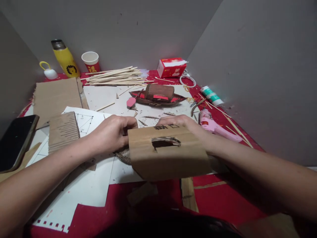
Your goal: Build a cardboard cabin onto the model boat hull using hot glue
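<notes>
A curved brown cardboard piece [168,162] with a cut-out slot and dark printing on its far edge is held low over the table. My left hand [115,132] grips its left end with curled fingers. My right hand [182,122] is closed on its far right side, with most fingers hidden behind the cardboard. Under the left end, a rough corrugated cardboard edge [123,157] sticks out; the rest of that part is covered. Beyond my hands sits a brown model boat [159,92] with a rounded canopy and red inside. Beside its left tip lies a pink octagonal piece [131,102].
A pink glue gun [215,125] and a green-white roll [211,96] are on the right. Wooden sticks [119,76], a paper cup [90,62], a yellow bottle [65,59] and a red tissue pack [172,67] stand behind. Left are cardboard sheets [56,96] and a phone [17,142].
</notes>
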`<state>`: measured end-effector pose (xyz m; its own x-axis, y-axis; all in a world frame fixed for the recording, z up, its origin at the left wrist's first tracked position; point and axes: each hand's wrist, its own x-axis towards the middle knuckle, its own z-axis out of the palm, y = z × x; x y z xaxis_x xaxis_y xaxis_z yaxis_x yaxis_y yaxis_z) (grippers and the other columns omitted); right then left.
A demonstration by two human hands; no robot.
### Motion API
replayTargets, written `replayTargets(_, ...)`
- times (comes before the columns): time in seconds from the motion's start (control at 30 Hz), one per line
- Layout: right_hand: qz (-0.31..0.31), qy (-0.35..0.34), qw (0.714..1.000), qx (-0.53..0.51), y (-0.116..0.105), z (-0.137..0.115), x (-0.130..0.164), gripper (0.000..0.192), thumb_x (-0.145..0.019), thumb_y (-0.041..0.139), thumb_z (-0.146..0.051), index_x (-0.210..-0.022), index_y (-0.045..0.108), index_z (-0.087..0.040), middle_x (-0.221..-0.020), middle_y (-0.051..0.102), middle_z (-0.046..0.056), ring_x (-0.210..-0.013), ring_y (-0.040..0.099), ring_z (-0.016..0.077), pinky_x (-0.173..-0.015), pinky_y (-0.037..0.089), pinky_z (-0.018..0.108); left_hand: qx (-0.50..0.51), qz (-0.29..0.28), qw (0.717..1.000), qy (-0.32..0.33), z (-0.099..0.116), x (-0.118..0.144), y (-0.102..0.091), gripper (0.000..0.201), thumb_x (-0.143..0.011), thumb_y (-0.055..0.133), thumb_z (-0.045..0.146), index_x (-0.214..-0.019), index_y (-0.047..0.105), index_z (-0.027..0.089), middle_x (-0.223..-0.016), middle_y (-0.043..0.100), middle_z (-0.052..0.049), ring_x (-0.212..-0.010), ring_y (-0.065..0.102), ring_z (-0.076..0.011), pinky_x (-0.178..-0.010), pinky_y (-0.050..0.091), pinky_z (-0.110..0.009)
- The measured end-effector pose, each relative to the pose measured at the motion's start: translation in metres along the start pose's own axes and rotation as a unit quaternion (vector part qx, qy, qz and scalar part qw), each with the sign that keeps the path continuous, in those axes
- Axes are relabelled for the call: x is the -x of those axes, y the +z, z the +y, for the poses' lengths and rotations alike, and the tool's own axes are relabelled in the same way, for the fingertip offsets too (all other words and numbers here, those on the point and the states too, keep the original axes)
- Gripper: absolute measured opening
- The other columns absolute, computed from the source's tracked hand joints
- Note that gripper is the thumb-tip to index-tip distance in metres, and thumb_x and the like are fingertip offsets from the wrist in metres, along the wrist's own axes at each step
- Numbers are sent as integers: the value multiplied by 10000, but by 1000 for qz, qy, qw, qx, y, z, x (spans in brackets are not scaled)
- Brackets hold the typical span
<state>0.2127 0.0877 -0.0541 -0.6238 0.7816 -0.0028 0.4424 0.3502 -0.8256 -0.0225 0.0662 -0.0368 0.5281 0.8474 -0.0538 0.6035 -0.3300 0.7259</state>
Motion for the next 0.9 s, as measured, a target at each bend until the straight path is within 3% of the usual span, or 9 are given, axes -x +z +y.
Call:
replayTargets(0.23,-4,-77,992,97,-1,4,1,95,-764,542,-222,-750,632,-193,-741,650,22,-680,606,158,-626,452,258,-24,-7,1000,17,-4,-2,3,47,-724,591,124,-717,604,168,-688,616,19,-634,531,-122,-582,353,-248)
replayTargets(0.57,6,-195,947,254,1,3,7,150,-890,509,-208,-802,623,-166,-721,613,33,-680,555,141,-609,401,252,-108,-2,994,28,-8,-4,8,101,-696,590,91,-699,542,180,-697,561,17,-616,471,-116,-571,308,-249)
replayTargets(0.77,-11,-171,952,252,1,2,6,160,-864,502,-221,-794,635,-167,-724,614,38,-694,552,151,-621,401,265,-91,-27,995,10,-6,-5,7,100,-706,558,105,-689,509,190,-642,549,34,-582,453,-114,-562,286,-253)
replayTargets(0.9,-38,-95,972,209,-4,-4,3,146,-791,540,-270,-801,661,-189,-739,626,34,-707,576,163,-633,424,282,-87,-37,995,8,-6,-8,6,117,-680,564,85,-695,520,192,-610,555,32,-559,443,-117,-562,275,-265)
